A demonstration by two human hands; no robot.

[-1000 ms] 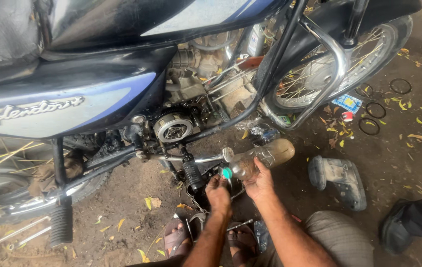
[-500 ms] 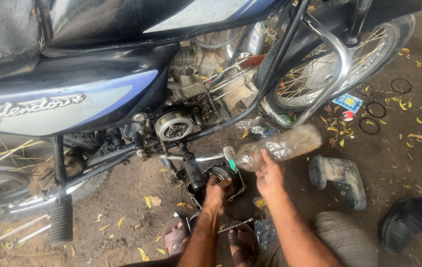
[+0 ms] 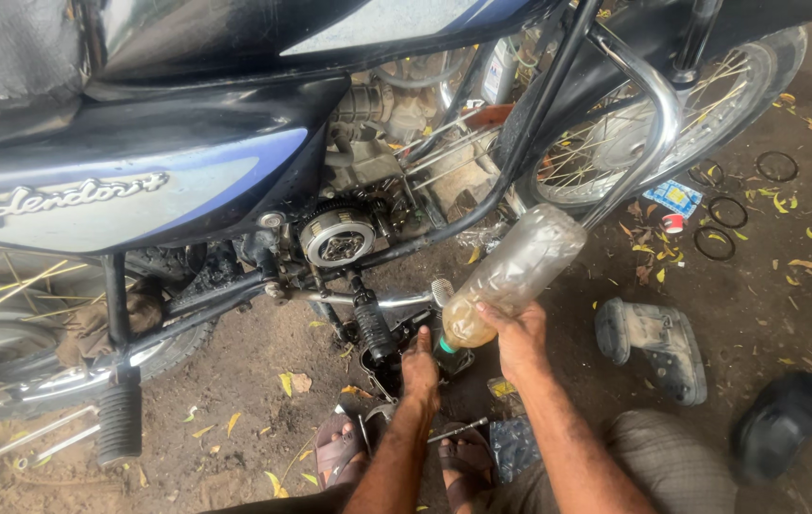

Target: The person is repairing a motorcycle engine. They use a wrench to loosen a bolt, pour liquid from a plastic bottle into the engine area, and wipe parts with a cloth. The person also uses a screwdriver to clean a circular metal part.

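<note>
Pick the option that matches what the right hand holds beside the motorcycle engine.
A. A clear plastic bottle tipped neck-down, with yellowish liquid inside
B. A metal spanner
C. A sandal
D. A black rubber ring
A: the right hand grips a clear plastic bottle tilted neck-down, yellowish liquid pooled near its lower end, beside the left hand.

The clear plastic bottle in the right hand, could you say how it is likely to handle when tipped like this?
The plastic bottle, held neck-down by the right hand, probably feels light: only a little amber liquid sits near its neck. Its thin, cloudy wall looks likely to dent when squeezed. It may be slippery if oily, though that cannot be confirmed.
</note>
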